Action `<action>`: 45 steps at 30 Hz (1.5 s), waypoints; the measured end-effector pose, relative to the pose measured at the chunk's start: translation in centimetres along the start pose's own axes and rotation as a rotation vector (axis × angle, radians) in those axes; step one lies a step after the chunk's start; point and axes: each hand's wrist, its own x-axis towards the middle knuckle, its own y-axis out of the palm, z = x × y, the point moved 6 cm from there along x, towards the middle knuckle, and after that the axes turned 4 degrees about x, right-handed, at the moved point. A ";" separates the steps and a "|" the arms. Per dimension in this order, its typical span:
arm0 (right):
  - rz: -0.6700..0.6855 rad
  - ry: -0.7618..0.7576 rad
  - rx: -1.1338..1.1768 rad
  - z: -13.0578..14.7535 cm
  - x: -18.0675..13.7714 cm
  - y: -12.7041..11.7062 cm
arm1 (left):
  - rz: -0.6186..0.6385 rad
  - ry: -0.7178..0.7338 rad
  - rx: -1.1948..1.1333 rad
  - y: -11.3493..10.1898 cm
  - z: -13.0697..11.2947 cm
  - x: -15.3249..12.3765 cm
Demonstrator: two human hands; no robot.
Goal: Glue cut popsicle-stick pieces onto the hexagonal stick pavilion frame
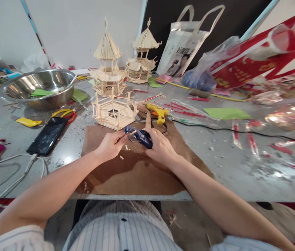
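Two bare hands meet over a brown cardboard mat (137, 174) on the grey tabletop (231, 160), near the middle. Far of it stand two tall stick-built pagoda models (108, 62), a steel bowl (38, 87) to the left, and a low hexagonal stick base (113, 112) just beyond the fingers. The right hand (160, 148) is clenched around blue-handled cutters (139, 136), whose long axis runs left to right, tip pointing at the left hand (110, 144). That hand pinches a thin pale wooden stick (130, 133), held at the cutter's mouth. Whether the blades touch the stick is hard to make out; the stick's length is mostly hidden.
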 end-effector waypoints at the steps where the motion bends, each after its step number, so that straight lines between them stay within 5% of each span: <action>1: 0.013 -0.005 -0.007 0.1 0.0 0.1 | 0.006 0.007 -0.002 0.1 0.0 0.0; 14: 0.034 -0.027 0.010 0.6 -0.1 0.2 | 0.079 -0.107 -0.043 0.9 0.0 -0.2; 32: 0.181 0.144 -0.170 0.6 -0.3 -0.3 | 0.103 -0.204 -0.216 1.9 0.7 -0.3; 38: 0.350 0.215 -0.167 0.2 0.8 -0.1 | 0.129 -0.386 -0.227 1.9 1.2 -0.1; 45: 0.597 0.281 0.040 -0.7 0.9 1.3 | 0.348 -0.589 -0.187 3.8 3.1 -0.9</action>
